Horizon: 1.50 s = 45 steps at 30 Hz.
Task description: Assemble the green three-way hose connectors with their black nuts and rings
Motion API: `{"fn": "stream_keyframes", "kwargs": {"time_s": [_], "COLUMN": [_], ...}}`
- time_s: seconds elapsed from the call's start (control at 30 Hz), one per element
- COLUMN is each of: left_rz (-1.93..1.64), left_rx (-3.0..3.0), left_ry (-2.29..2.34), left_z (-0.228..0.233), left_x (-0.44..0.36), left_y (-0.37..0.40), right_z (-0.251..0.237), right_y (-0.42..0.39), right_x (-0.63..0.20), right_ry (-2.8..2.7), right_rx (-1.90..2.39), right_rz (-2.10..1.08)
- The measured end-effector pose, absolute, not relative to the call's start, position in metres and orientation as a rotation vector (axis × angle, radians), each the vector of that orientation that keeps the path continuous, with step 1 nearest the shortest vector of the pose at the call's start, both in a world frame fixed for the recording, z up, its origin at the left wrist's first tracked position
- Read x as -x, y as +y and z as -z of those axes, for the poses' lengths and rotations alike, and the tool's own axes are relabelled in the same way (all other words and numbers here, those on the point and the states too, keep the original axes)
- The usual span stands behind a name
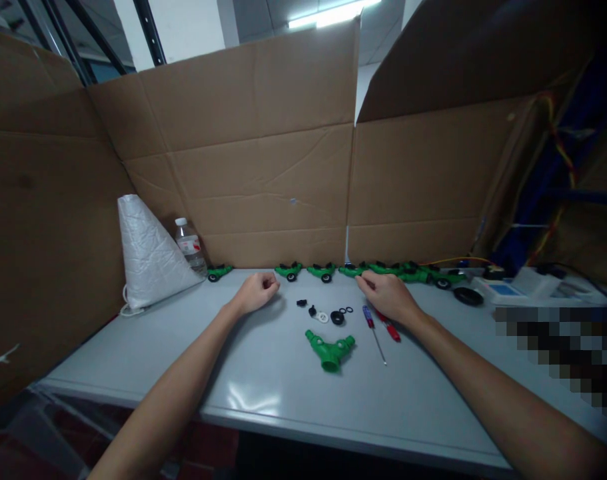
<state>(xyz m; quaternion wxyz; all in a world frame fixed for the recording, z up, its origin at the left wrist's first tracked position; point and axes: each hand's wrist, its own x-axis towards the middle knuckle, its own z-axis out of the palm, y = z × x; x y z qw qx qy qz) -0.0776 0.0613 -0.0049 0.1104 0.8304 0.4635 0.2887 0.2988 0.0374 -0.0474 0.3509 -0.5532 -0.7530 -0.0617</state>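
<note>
Nearest the person, a green Y-shaped pipe fitting (330, 351) lies on the grey table (263, 393), untouched, between the two forearms. Just to its right lie a thin screwdriver with a blue handle (374, 332) and one with a red handle (389, 327), the red one partly under the right hand. Beyond the fitting sits a small scatter of black and white rings and caps (328, 313). The left hand (256, 292) rests on the table, fingers curled into a loose fist that grasps nothing visible. The right hand (389, 295) has its fingers bent and reaches to a green fitting in the row (383, 270) along the cardboard wall (263, 180). At far left stand a white bag (146, 253) and a water bottle (190, 245).
</note>
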Motion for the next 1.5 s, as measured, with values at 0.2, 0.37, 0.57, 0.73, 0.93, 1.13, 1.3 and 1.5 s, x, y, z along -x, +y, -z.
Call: {"fn": "stream_keyframes", "kwargs": {"time_s": [0.2,0.37,0.57,0.73,0.93,1.13,1.3,1.5], "left_rz": [-0.917,-0.916,-0.872,-0.859,-0.836,-0.875,-0.758,-0.541], "left_rx": [-2.422,-2.462,-2.573,-2.625,-2.621,-2.484,-2.42,-2.824], "left_ry": [1.334,1.312,1.339,1.374,1.377,1.297,0.986,0.58], "left_z": [0.006,0.005,-0.001,-0.003,-0.001,-0.008,-0.017,-0.008], "left_x": [0.077,0.074,0.073,0.073,0.072,0.057,0.029,-0.002], "left_y": [0.062,0.06,0.053,0.051,0.052,0.044,0.008,-0.029], "right_z": [0.047,0.046,0.049,0.051,0.048,0.034,0.033,0.032], "right_y": [0.035,0.034,0.033,0.033,0.033,0.02,0.014,0.01], "right_x": [-0.298,-0.298,-0.293,-0.29,-0.293,-0.284,-0.279,-0.277], "right_ry": [-1.965,-1.979,-2.031,-2.089,-2.147,-2.265,-2.329,-2.321], "right_rx": [1.41,1.426,1.445,1.425,1.428,1.304,1.265,1.275], "right_rz": [0.156,0.144,0.144,0.131,0.085,0.119,0.158,0.166]}}
